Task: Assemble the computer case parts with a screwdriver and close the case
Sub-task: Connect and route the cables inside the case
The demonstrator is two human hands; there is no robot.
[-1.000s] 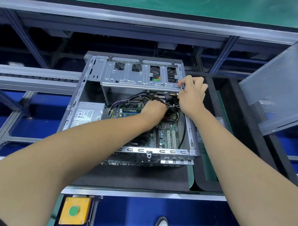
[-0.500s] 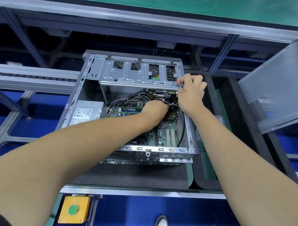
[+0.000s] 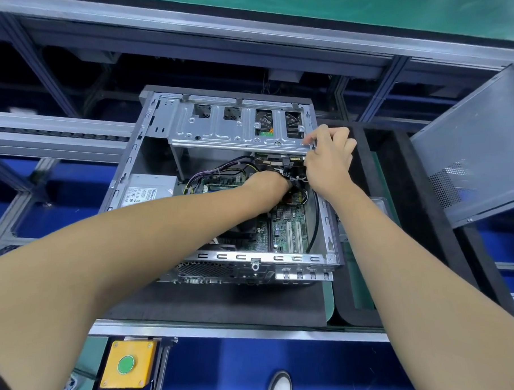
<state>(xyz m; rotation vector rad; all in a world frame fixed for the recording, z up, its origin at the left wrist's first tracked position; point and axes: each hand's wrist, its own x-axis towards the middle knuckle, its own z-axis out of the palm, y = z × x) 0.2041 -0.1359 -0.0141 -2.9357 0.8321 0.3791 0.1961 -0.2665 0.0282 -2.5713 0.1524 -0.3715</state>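
Note:
An open grey computer case (image 3: 125,177) lies on a black foam mat (image 3: 225,302), with its motherboard (image 3: 286,226) and cables exposed. A silver drive cage (image 3: 232,131) spans the case's far end. My left hand (image 3: 267,182) reaches down under the cage among the black cables; its fingers are hidden. My right hand (image 3: 328,159) is at the cage's right corner, its fingers curled on the cage edge and the cable bundle there. The perforated side panel (image 3: 477,144) leans at the right, off the case. No screwdriver shows.
A power supply (image 3: 146,190) sits in the case's left part. A yellow box with a green button (image 3: 127,364) hangs below the bench edge. Conveyor rails (image 3: 56,135) run at the left. A second black mat (image 3: 398,218) lies to the right. Shoes (image 3: 279,385) show below.
Both hands stay at the cage's right end with small shifts. The view has drifted slightly, so the case sits a little higher in the frame.

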